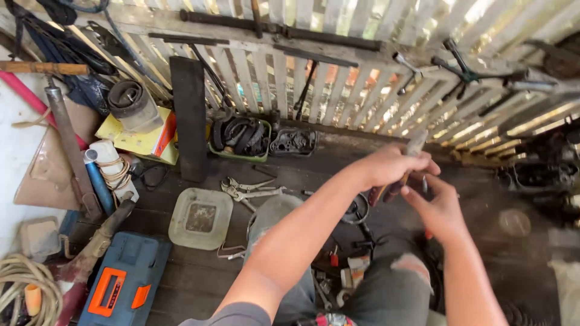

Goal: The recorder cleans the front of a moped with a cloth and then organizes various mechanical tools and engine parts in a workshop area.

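My left hand (389,166) is closed around a tool with a brown handle (396,186) and a grey metal end (416,143) that sticks up past the fingers. My right hand (438,208) sits just below and right of it, fingertips pinching a small grey part near the handle; the part is too blurred to name. Both hands hover over a dark plank floor (199,265), above my knees in torn grey trousers (386,290). Small bits, red and white, lie on the floor between my legs (338,265).
A slatted wooden fence (338,78) with tools hung on it closes the far side. Locking pliers (248,190), a pale square lid (200,218), a green tub of black parts (238,137), a blue and orange toolbox (124,284) and coiled rope (27,290) lie at left.
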